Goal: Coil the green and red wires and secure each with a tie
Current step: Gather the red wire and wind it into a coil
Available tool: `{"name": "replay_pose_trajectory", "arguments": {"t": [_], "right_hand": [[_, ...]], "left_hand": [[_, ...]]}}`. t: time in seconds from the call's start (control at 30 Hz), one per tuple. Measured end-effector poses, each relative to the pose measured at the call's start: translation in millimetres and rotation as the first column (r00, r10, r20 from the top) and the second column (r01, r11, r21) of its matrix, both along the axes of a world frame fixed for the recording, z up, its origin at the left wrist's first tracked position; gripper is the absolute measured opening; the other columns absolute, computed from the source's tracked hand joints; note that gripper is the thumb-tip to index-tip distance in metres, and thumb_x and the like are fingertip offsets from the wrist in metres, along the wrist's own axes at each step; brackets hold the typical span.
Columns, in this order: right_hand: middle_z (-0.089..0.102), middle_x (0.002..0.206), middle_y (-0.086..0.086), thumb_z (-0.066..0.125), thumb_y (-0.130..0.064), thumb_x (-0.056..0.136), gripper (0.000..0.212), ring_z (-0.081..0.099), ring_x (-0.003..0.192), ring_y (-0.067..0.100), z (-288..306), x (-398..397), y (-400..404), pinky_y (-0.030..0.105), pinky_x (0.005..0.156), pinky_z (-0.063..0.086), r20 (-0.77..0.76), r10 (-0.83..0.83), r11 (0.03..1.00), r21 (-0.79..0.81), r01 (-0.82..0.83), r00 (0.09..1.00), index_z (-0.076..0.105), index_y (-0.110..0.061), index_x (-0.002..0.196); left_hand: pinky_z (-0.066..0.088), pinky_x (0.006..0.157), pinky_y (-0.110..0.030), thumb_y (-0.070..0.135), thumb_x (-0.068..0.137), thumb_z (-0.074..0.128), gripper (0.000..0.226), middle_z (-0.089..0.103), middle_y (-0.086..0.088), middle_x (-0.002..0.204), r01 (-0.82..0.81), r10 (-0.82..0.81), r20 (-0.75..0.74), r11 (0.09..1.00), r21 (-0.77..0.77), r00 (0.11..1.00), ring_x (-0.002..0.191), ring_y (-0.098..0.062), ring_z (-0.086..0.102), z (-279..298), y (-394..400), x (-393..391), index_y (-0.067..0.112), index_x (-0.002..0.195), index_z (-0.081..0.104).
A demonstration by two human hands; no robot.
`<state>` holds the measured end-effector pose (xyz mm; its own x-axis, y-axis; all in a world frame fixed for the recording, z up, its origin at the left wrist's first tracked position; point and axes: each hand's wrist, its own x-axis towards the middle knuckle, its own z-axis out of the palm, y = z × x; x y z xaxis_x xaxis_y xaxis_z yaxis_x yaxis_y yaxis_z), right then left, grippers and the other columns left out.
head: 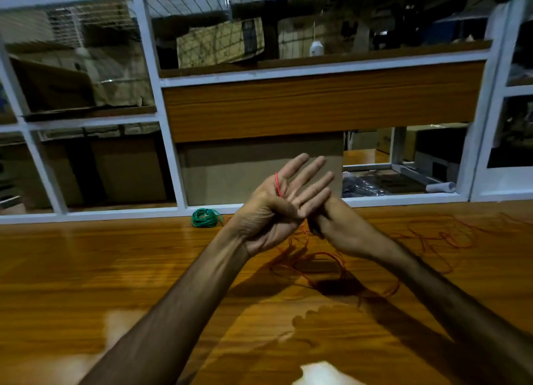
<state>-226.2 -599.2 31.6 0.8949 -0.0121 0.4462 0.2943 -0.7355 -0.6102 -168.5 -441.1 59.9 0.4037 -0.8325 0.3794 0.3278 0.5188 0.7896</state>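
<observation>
The green wire (205,217) lies wound in a small coil on the wooden table (115,263), close to the window frame at the back. My left hand (274,217) is raised with the palm towards me and the fingers straight. The red wire (277,183) passes over its edge beside the index finger, and the thumb lies folded across the palm over it. My right hand (343,226) sits just behind the left fingertips, its fingers curled around the red wire. The rest of the red wire trails down in loose tangled loops over the table, centre and right. No tie is visible.
A white-framed glass partition (167,130) with a wooden panel rises right behind the table's far edge. Cardboard boxes and shelves show through the glass. Something pale lies at the table's near edge (323,373).
</observation>
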Motion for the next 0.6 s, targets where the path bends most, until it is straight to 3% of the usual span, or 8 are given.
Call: {"name": "replay_pose_trajectory", "arguments": {"t": [0.07, 0.13, 0.2, 0.27, 0.33, 0.4, 0.5, 0.6], "right_hand": [[0.057, 0.069, -0.007, 0.048, -0.025, 0.106, 0.024, 0.052, 0.062, 0.011, 2, -2, 3, 0.039, 0.057, 0.045, 0.029, -0.048, 0.993, -0.105, 0.051, 0.998, 0.059, -0.030, 0.086], [0.054, 0.066, -0.010, 0.047, -0.035, 0.106, 0.023, 0.050, 0.061, 0.006, 1, -5, 3, 0.032, 0.055, 0.040, 0.070, -0.107, 0.970, -0.213, 0.120, 0.992, 0.058, -0.031, 0.086], [0.056, 0.070, -0.012, 0.048, -0.039, 0.105, 0.021, 0.052, 0.065, 0.005, 1, -5, 1, 0.029, 0.055, 0.037, 0.072, -0.176, 0.941, -0.279, 0.189, 0.982, 0.061, -0.032, 0.090], [0.060, 0.076, -0.012, 0.048, -0.041, 0.104, 0.022, 0.056, 0.070, 0.007, 2, -5, -1, 0.030, 0.057, 0.040, 0.095, -0.202, 0.918, -0.330, 0.222, 0.975, 0.064, -0.032, 0.090], [0.062, 0.075, -0.014, 0.050, -0.041, 0.103, 0.022, 0.057, 0.071, 0.005, 5, -7, -9, 0.029, 0.058, 0.043, 0.128, -0.179, 0.909, -0.357, 0.214, 0.975, 0.065, -0.033, 0.089], [0.065, 0.079, -0.016, 0.053, -0.040, 0.102, 0.020, 0.060, 0.073, 0.002, 9, -9, -14, 0.027, 0.061, 0.048, 0.176, -0.158, 0.903, -0.372, 0.214, 0.972, 0.068, -0.032, 0.092], [0.067, 0.081, -0.014, 0.056, -0.036, 0.101, 0.017, 0.061, 0.072, 0.003, 14, -9, -22, 0.027, 0.061, 0.048, 0.251, -0.106, 0.897, -0.394, 0.202, 0.962, 0.070, -0.028, 0.096], [0.073, 0.085, -0.009, 0.058, -0.036, 0.100, 0.014, 0.062, 0.070, 0.006, 16, -6, -31, 0.028, 0.059, 0.046, 0.345, -0.032, 0.897, -0.404, 0.179, 0.938, 0.071, -0.030, 0.101]], "left_hand": [[0.035, 0.122, -0.046, -0.036, 0.058, 0.024, 0.115, 0.034, -0.014, 0.167, -0.205, 0.204, 0.033, 0.977, 0.062, 0.978, 0.151, -0.037, 0.037, 4, -8, 10, 0.011, 0.163, 0.023], [0.026, 0.127, -0.042, -0.040, 0.065, 0.018, 0.114, 0.024, -0.008, 0.172, -0.391, 0.375, 0.136, 0.912, 0.123, 0.917, 0.156, -0.031, 0.028, 7, -18, 17, 0.014, 0.165, 0.018], [0.023, 0.127, -0.035, -0.042, 0.071, 0.013, 0.111, 0.015, -0.003, 0.174, -0.507, 0.459, 0.258, 0.846, 0.165, 0.850, 0.159, -0.025, 0.019, 8, -27, 21, 0.015, 0.166, 0.012], [0.031, 0.119, -0.020, -0.042, 0.071, 0.017, 0.112, 0.009, 0.000, 0.175, -0.586, 0.498, 0.374, 0.792, 0.171, 0.782, 0.160, -0.018, 0.014, 6, -35, 31, 0.015, 0.167, 0.007], [0.039, 0.103, -0.006, -0.040, 0.070, 0.023, 0.114, 0.004, 0.000, 0.175, -0.641, 0.497, 0.496, 0.748, 0.169, 0.712, 0.160, -0.015, 0.011, 2, -37, 44, 0.016, 0.167, 0.004], [0.037, 0.102, -0.003, -0.039, 0.071, 0.026, 0.114, 0.003, 0.001, 0.175, -0.683, 0.465, 0.597, 0.702, 0.201, 0.654, 0.160, -0.014, 0.008, -3, -34, 54, 0.018, 0.166, 0.000], [0.023, 0.124, -0.022, -0.038, 0.074, 0.024, 0.113, 0.007, 0.002, 0.175, -0.638, 0.348, 0.636, 0.707, 0.305, 0.689, 0.159, -0.011, 0.012, -12, -26, 56, 0.022, 0.166, -0.001], [0.024, 0.123, -0.027, -0.036, 0.077, 0.026, 0.110, 0.015, 0.004, 0.173, -0.601, 0.172, 0.714, 0.689, 0.405, 0.679, 0.154, -0.004, 0.019, -16, -24, 48, 0.024, 0.167, 0.003]]}}
